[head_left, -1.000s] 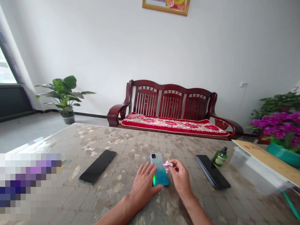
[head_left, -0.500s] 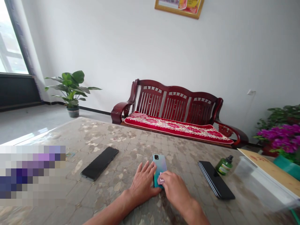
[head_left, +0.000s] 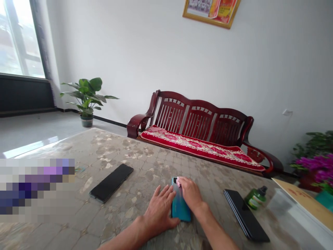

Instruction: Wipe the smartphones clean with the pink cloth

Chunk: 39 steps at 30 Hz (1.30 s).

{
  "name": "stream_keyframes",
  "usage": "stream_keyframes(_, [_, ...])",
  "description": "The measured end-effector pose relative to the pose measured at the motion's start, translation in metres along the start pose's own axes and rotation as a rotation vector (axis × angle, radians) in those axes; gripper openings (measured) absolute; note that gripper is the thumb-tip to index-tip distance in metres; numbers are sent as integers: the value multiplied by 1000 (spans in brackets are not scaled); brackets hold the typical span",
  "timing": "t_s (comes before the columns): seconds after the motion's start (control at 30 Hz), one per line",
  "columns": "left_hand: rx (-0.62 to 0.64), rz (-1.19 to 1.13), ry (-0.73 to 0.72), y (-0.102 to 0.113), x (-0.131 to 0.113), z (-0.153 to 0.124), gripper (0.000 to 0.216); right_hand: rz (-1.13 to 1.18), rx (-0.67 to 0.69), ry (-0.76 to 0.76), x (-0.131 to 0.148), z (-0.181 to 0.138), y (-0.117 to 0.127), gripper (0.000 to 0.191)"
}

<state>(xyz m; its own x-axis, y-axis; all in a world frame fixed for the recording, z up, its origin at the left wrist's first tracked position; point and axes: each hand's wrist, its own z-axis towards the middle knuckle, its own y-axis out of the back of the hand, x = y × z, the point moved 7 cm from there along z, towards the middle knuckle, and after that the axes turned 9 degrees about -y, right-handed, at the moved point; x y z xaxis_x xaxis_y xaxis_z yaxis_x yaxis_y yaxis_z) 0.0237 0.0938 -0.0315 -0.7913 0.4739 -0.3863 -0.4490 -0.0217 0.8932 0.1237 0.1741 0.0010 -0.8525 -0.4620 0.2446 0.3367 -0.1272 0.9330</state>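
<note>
A blue phone [head_left: 181, 207] lies back side up on the patterned tabletop, its camera block at the far end. My left hand [head_left: 160, 209] rests flat along its left edge, fingers stretched out and thumb by the near end. In my right hand [head_left: 190, 191] a small pale pink cloth [head_left: 178, 181] is pinched, pressed on the phone's back beside the camera block. My right hand covers part of the phone's upper right side.
A black phone [head_left: 111, 183] lies to the left. On the right are a stack of dark phones [head_left: 246, 215], a green bottle [head_left: 256, 197] and a clear box with a tan top [head_left: 303, 198]. Beyond the table [head_left: 145, 158] stands a red wooden bench [head_left: 200, 121].
My right hand has moved the cloth from the phone's lower half up to the camera end. My left hand stays by the left edge. The view has shifted slightly.
</note>
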Motion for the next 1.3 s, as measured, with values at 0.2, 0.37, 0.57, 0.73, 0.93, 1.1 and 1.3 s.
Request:
stream_keyframes(0.2, [-8, 8, 14, -3, 1, 0, 88, -5, -29, 17, 1, 13, 4, 32])
stream_keyframes(0.37, [-18, 30, 20, -5, 2, 1, 85, 17, 0, 52, 0, -25, 6, 23])
stream_keyframes(0.57, [-27, 37, 7, -5, 0, 1, 82, 144, 11, 158, 5, -78, 21, 35])
stream_keyframes(0.73, [-24, 30, 18, -1, -2, 2, 82, 57, 28, 74, 6, -47, 18, 29])
stream_keyframes(0.93, [-32, 30, 15, 3, -2, 1, 80, -4, 18, 33, 13, -4, 18, 33])
stream_keyframes(1.1, [-61, 15, 13, -3, 1, -1, 87, 4, 45, 36, 14, -24, 18, 17])
stream_keyframes(1.3, [-89, 29, 69, -4, 4, -3, 86, 120, 102, 177, 22, -71, 20, 35])
